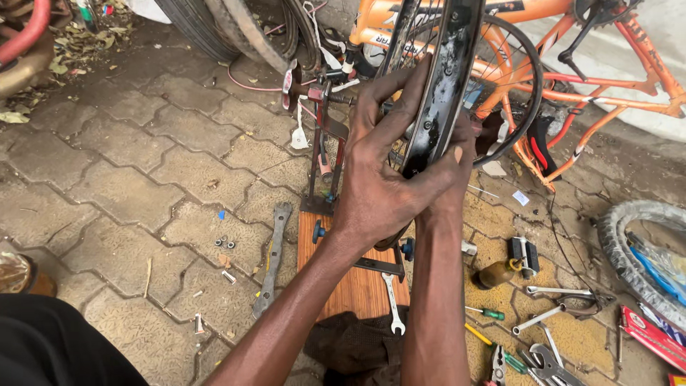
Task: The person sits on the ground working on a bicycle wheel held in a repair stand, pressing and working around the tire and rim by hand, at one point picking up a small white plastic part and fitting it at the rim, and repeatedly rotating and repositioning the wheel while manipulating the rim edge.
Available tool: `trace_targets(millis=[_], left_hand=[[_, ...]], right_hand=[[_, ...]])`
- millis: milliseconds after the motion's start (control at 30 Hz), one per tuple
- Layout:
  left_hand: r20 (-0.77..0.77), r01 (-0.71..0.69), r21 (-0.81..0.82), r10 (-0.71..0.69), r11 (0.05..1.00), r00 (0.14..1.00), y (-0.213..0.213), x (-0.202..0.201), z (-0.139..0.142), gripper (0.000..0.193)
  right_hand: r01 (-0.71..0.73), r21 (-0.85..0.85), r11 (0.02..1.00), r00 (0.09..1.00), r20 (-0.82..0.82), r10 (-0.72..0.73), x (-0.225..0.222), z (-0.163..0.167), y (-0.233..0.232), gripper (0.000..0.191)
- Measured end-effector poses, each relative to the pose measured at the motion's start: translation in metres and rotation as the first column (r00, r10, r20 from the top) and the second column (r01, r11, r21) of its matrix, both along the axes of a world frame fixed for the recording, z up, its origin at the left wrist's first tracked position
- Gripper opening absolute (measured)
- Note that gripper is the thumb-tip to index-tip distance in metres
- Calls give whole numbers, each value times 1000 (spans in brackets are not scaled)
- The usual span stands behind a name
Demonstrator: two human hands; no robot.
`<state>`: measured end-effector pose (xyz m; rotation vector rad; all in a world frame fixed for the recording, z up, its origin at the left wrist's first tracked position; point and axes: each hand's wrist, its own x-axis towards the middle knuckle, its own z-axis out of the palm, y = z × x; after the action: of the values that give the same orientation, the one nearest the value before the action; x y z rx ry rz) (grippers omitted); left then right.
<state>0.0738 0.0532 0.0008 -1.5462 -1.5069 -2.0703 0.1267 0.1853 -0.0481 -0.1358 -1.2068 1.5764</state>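
Paved brick floor, littered with tools. Orange bicycle frame lying beyond the rim, upper right of it. Old tyres stacked beyond the rim, to its upper left. Grey tyre right of the rim, well apart.

Black bicycle wheel rim held upright in the middle of the view, edge toward the camera, spokes in, seated in a metal truing stand whose uprights rise just left of the rim. Wooden base board under the stand, below the rim.

Left hand wrapped over the rim's near edge, grip closed on it, fingers reaching up along the left side. Right hand pressed against the rim's right side, thumb on the edge, grip closed on the rim too; fingers mostly hidden behind it.

Long flat wrench on the floor left of the board, below-left of the rim. Small spanner on the board below the rim. Brown oil bottle, pedal, screwdriver, pliers below-right of the rim. Loose nuts far left of the board.

Risks, judged: rim slipping in oily-looking hands and dropping out of the stand; fingers pinched between spokes if the wheel turns; small nuts kicked away and lost in the paving joints.
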Motion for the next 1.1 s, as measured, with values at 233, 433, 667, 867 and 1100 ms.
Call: trace_targets(millis=[233,433,667,867,1100], left_hand=[[44,20,43,-22,999,999,4,1,10,74],[414,340,209,-398,917,819,8,-5,1,58],[236,180,-195,-132,964,963,38,-33,-11,69],[93,534,-356,-539,767,837,47,-84,5,64],[182,263,-563,-193,784,964,27,-60,32,48]], right_hand=[[2,123,992,996,-89,9,12,22,-31,25],[255,397,881,963,-28,-266,16,39,-48,11],[292,500,815,927,59,-369,33,47,-48,12],[164,406,899,962,138,-237,34,60,-55,14],[79,373,924,963,210,-167,37,70,-55,21]])
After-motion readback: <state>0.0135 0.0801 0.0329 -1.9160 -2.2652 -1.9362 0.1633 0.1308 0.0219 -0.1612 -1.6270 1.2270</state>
